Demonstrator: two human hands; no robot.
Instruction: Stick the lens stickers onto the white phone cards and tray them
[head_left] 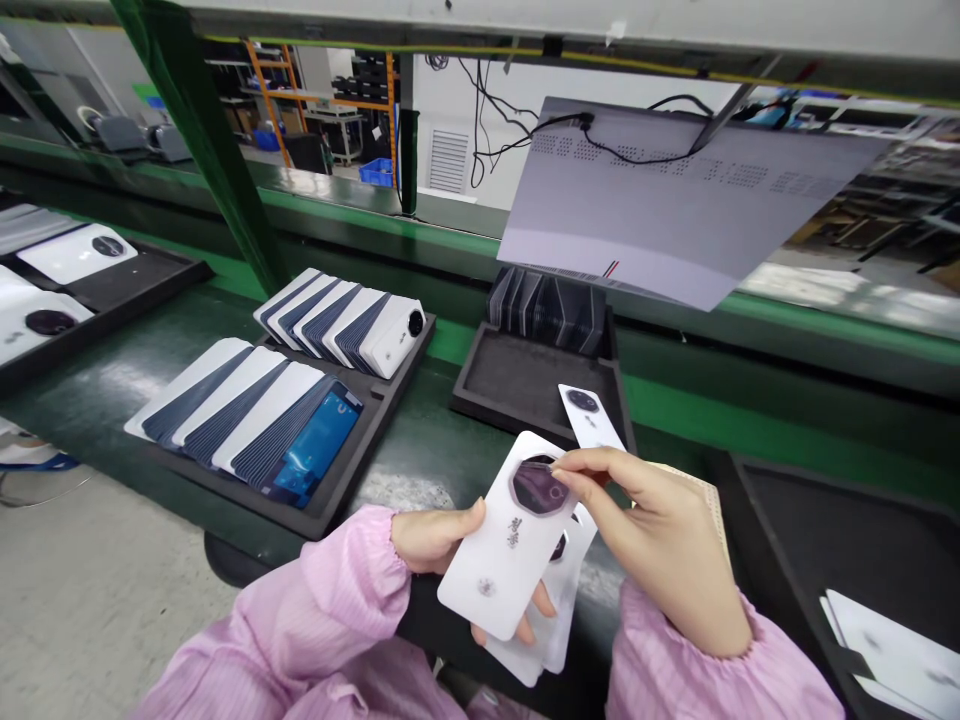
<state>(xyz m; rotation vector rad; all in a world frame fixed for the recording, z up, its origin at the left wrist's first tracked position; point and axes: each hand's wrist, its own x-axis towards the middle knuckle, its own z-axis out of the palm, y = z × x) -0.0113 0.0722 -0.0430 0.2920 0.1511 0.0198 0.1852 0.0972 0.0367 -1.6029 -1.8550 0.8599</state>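
My left hand (439, 535) is closed around a white phone back cover (499, 555), its thumb on the left edge and fingers underneath. Near the cover's top is a dark camera window, topped by a glossy octagonal film (534, 488). Thumb and forefinger of my right hand (652, 520) pinch this film at its upper right edge. Below the held cover, more white covers (566, 590) are fanned out, partly hidden by it. Just beyond my right hand another white cover (589, 415) with a dark camera window leans by the rim of a black tray (487, 405).
Dark panels (546, 310) stand in that tray's back. To the left, a black tray (330, 500) bears rows of white covers and blue-filmed panels. Farther left is another loaded tray (172, 275). A black tray (780, 560) with white covers is at right. A grey board (660, 210) hangs overhead.
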